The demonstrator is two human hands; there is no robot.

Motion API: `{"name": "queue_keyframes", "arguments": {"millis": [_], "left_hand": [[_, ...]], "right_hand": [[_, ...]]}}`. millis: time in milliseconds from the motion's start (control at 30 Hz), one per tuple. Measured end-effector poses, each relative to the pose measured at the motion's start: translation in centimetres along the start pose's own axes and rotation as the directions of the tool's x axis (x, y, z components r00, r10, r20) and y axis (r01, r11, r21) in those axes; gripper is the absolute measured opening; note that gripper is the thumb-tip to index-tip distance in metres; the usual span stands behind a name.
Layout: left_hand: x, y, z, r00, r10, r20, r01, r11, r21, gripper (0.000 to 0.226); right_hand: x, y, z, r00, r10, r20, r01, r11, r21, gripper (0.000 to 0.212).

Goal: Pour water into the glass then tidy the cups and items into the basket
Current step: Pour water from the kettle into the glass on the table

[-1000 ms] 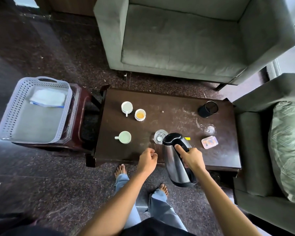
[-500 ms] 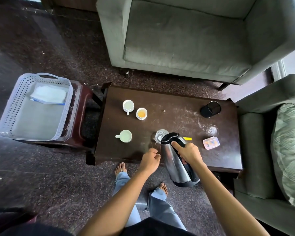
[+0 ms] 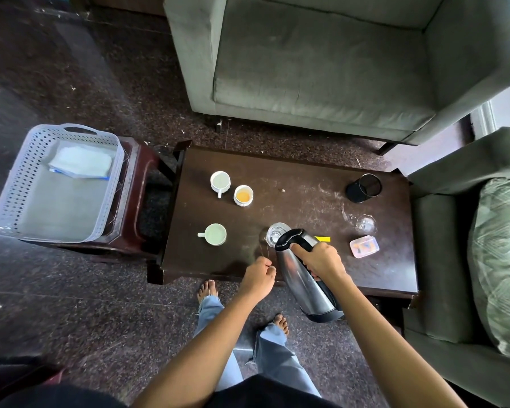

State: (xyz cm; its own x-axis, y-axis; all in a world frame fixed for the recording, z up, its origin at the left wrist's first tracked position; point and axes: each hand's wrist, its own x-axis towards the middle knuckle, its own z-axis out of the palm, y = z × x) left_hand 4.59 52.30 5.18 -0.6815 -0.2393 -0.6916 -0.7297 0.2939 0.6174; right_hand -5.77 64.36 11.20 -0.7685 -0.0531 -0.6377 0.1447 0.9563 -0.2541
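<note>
My right hand [image 3: 321,260] grips the handle of a steel kettle [image 3: 304,278], tilted so its black top hangs over a clear glass [image 3: 273,233] on the dark wooden table [image 3: 292,207]. My left hand [image 3: 261,276] hovers at the table's front edge with fingers curled and holding nothing. Three cups stand to the left: a white one [image 3: 220,181], one with orange liquid [image 3: 243,195] and a pale green one [image 3: 215,234]. The white perforated basket [image 3: 15,184] sits on a side stool at far left with a folded cloth [image 3: 81,161] inside.
A black mesh cup [image 3: 364,188], a second clear glass [image 3: 365,223], a small pink box [image 3: 364,246] and a yellow strip [image 3: 323,239] lie on the table's right side. A grey sofa [image 3: 321,60] stands behind, an armchair [image 3: 454,260] with a cushion to the right.
The kettle has moved forward and its top now hangs over the glass. My left hand has crept slightly towards the table edge.
</note>
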Motion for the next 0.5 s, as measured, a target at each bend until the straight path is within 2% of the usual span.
{"name": "queue_keyframes", "arguments": {"millis": [167, 500], "left_hand": [[-0.05, 0.12, 0.10, 1.000, 0.003, 0.003, -0.003, 1.000, 0.009, 0.032], [-0.19, 0.51, 0.20, 1.000, 0.005, 0.006, -0.005, 1.000, 0.015, 0.030]], "right_hand": [[0.24, 0.19, -0.08, 1.000, 0.006, 0.013, -0.007, 1.000, 0.013, 0.060], [0.11, 0.01, -0.94, 0.999, 0.040, 0.030, -0.040, 0.999, 0.020, 0.053]]}}
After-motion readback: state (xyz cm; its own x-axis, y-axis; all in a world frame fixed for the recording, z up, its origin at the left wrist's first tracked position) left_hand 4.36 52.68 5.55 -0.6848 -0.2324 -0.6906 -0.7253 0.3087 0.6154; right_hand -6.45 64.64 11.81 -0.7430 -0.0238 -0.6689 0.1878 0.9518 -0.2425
